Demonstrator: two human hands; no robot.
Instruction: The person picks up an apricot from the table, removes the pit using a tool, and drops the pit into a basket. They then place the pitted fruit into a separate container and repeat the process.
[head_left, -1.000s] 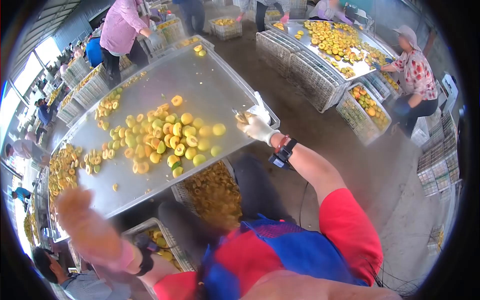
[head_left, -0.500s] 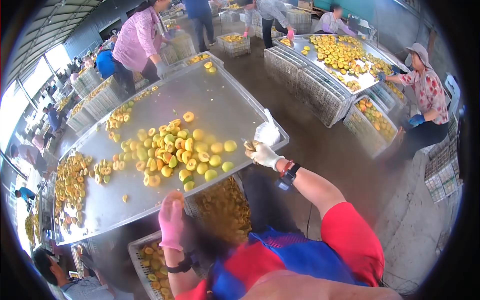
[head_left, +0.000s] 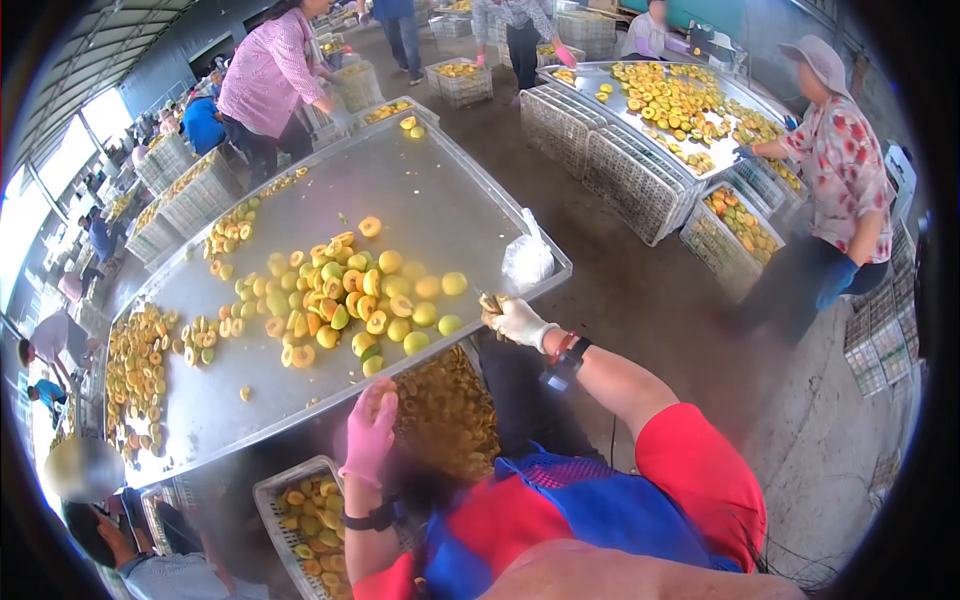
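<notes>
Yellow peaches, whole and halved (head_left: 335, 290), lie heaped on a metal table (head_left: 440, 210). My left hand (head_left: 368, 440), in a pink glove, is just off the table's near edge. Its fingers are closed around a peach (head_left: 383, 395), mostly hidden by the fingers. My right hand (head_left: 520, 323), in a white glove with soiled fingertips, is by the table's near right corner. It is closed on a small thin tool (head_left: 487, 300), whose kind I cannot make out. A white plastic bag (head_left: 528, 262) lies at the corner beyond it.
Below the table edge are a container of peach pieces (head_left: 450, 410) and a crate of peach halves (head_left: 262, 492). More halves (head_left: 140, 370) cover the table's left end. A co-worker (head_left: 840, 170) stands right, near stacked crates (head_left: 630, 180); another (head_left: 270, 75) works across the table.
My left hand has shifted slightly right and back from the table edge with the peach. My right hand stays by the corner. The co-worker at right has straightened up.
</notes>
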